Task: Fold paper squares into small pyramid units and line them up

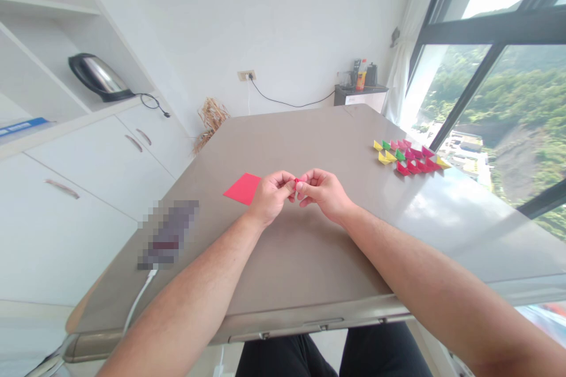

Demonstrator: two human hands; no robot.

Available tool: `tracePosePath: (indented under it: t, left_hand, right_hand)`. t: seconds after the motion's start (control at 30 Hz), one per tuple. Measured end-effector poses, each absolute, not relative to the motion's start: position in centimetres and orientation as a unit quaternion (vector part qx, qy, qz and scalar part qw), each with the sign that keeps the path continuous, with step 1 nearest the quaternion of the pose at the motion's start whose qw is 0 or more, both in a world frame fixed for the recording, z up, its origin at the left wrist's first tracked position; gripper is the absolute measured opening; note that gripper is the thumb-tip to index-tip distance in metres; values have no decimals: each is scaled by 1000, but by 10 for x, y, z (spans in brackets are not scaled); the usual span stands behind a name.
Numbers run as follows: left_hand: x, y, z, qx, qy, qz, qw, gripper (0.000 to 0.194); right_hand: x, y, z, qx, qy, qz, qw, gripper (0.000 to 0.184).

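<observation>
Between my fingertips, above the middle of the table, is a small piece of folded red paper (296, 181), mostly hidden by the fingers. My left hand (273, 193) pinches it from the left. From the other side my right hand (325, 191) grips it between thumb and fingers. Flat on the table just left of my left hand lies a red sheet of paper (243, 188), partly covered by that hand. Over on the right, several small folded paper boats (413, 166) in yellow, green, pink and red stand in rows.
The grey-brown table (283, 141) reaches to the wall. A blurred-out dark device (170, 235) with a white cable (139, 297) lies at left. An electric kettle (99, 76) sits on the left cabinet. Bottles (361, 75) stand on a small far cabinet; a window (486, 88) is at right.
</observation>
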State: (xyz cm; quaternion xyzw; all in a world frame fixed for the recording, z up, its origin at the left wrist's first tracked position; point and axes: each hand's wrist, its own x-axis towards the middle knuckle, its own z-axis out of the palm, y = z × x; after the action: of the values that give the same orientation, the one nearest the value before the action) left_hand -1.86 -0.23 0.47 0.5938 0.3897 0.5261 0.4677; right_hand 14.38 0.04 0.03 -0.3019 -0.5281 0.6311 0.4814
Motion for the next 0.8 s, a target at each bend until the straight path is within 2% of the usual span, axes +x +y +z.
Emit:
tracePosePath:
  t: [0.3,0.6,0.8]
  left_hand:
    - [-19,-4,5,620,409,504,441,23]
    - [-18,-4,3,632,412,510,413,23]
    - [-17,-2,4,573,387,542,478,26]
  right_hand:
    - [148,2,0,-295,-524,650,466,44]
    - [148,6,-7,-274,-520,659,469,40]
    - [146,6,-5,-268,-508,662,481,37]
